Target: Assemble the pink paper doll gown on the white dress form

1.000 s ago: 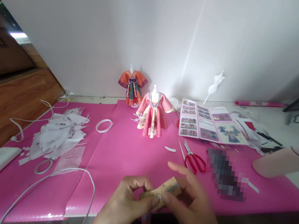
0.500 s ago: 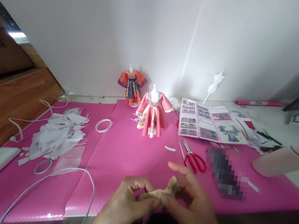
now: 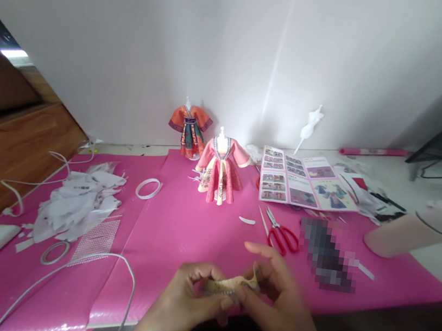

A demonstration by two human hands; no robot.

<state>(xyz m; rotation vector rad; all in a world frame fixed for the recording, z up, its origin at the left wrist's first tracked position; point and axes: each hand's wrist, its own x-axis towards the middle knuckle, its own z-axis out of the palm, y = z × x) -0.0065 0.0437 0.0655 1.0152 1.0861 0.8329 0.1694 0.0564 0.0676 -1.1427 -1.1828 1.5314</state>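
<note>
the left hand [image 3: 190, 293] and right hand [image 3: 276, 291] met at the lower centre of the frame, wrists angled inward from the bottom edge. between them was a thin, pliable cream strip [image 3: 234, 284], curled at its right end, near the edge of a glossy pink mat [image 3: 179, 231]. the left pinched the strip, thumb against fingers; the right pinched it likewise, one finger extended.
</note>
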